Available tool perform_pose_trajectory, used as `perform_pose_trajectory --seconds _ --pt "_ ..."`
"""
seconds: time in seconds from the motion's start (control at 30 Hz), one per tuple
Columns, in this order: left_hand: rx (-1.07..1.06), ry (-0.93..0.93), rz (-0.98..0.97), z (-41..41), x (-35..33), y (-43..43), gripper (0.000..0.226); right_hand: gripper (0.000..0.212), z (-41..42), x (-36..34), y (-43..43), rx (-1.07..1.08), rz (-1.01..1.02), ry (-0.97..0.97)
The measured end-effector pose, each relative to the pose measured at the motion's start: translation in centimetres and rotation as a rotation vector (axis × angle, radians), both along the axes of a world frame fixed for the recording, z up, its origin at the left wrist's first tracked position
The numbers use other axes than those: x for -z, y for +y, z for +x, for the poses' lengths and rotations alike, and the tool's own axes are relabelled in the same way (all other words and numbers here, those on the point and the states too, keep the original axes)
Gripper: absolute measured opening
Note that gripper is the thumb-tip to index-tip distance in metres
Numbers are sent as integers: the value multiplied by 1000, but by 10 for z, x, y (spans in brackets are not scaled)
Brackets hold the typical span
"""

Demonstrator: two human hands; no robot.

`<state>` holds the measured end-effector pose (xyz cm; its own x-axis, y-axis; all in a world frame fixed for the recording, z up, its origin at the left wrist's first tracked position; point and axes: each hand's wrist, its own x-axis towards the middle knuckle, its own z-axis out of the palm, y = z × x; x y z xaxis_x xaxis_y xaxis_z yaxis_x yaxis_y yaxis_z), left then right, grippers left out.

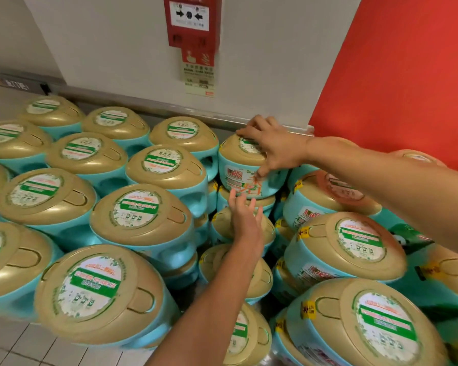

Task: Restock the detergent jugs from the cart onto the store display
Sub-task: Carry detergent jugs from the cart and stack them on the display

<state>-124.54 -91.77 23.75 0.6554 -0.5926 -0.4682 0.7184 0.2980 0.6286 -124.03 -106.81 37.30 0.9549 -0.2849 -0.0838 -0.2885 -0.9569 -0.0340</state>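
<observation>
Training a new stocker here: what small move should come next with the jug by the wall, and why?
Probably bring the left hand up against the front of the jug to steady it. The right hand grips only its gold lid from above, while the left is open just below it.

Stacked jugs (140, 215) hem both sides — a narrow central gap (205, 247) is free, wall (132, 62) behind.

Detergent jugs (140, 215): teal bodies, gold domed lids, round green-white lid labels; stacked upright in tiers below fire alarm box (192, 19), spreading left and right of it; top jug (245, 178) below-right of box, upright, front label showing, right hand (273, 146) gripping lid
</observation>
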Motion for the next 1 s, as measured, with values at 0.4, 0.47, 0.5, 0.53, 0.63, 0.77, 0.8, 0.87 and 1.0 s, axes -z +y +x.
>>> perform_pose_trajectory --seconds 0.4,0.47,0.5,0.53,0.63,0.77,0.8,0.87,1.0 --pt "-1 -212 119 -2 5 1 50 111 -16 9 2 -7 64 -70" --pt "22 -212 138 -3 4 3 49 109 -17 11 1 -10 82 -87" --pt "36 -196 133 -4 4 4 49 109 -17 12 1 -14 83 -93" --pt "48 -178 124 -3 5 4 48 108 -18 13 0 -18 84 -97" --pt "64 -152 96 -2 5 6 49 106 -18 15 1 -23 75 -106" --pt "83 -188 109 -4 0 11 49 102 -22 12 3 -7 96 -91" --pt "76 -212 125 -4 -3 14 46 99 -23 9 4 1 103 -88" --pt "53 -258 154 -4 -10 21 37 88 -27 -1 6 28 98 -99" --pt "48 -298 173 -1 -39 38 21 58 -43 -29 28 114 115 -155"
